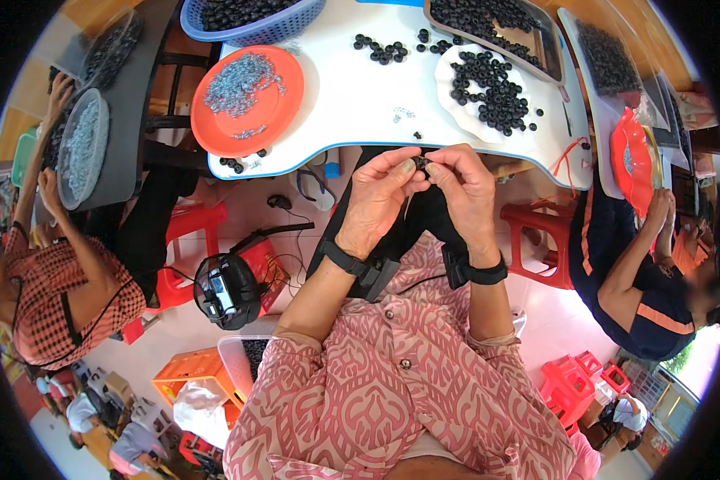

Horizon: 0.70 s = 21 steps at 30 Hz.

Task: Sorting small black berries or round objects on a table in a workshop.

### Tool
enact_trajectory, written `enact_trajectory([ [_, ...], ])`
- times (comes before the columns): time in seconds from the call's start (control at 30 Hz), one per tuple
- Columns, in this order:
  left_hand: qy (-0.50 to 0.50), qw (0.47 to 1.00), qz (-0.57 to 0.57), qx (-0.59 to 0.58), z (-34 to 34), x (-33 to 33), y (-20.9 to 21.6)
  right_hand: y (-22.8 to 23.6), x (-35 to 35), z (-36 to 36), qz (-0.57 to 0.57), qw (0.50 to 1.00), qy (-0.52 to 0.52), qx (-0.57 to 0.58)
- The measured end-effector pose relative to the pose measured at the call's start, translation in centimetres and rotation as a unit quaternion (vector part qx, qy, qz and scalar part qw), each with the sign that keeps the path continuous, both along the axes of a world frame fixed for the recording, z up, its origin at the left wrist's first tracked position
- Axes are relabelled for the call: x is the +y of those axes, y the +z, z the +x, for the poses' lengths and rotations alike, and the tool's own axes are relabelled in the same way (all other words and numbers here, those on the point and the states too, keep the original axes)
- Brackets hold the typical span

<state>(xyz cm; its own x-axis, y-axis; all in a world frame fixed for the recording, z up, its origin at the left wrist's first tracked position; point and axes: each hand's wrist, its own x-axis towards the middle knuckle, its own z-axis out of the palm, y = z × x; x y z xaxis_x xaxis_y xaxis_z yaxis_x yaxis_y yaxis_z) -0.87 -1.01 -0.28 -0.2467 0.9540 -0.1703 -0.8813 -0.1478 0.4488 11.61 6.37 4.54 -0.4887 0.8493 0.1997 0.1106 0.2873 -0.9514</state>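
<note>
At the near edge of the white table point(340, 108), the left hand point(384, 190) and right hand point(464, 188) meet, thumbs and fingers pinched nearly closed on a small dark piece point(422, 163), partly hidden by them. Beyond the right hand, a white plate point(445, 84) bears many black beads point(500, 100), near a grey tray point(554, 46) with more. Farther left, a red plate point(282, 120) carries tiny bluish beads point(236, 84), just beside a blue basket point(256, 34).

No legible words, numbers, labels, brands or signs on anything in the head view.
</note>
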Motion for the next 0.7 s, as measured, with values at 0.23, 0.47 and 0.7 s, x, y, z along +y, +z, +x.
enact_trajectory([
  [0.23,0.001,1.0,-0.001,0.004,0.4,0.1,0.3,1.0,0.0,0.3,0.046,0.998,0.003,-0.045],
  [0.47,0.01,0.999,-0.003,0.035,0.6,0.0,0.6,2.0,-0.4,0.1,0.147,0.984,0.014,-0.095],
  [0.7,0.024,0.989,-0.034,0.144,0.7,-0.2,1.1,2.6,-0.7,-0.1,0.285,0.946,0.014,-0.154],
])
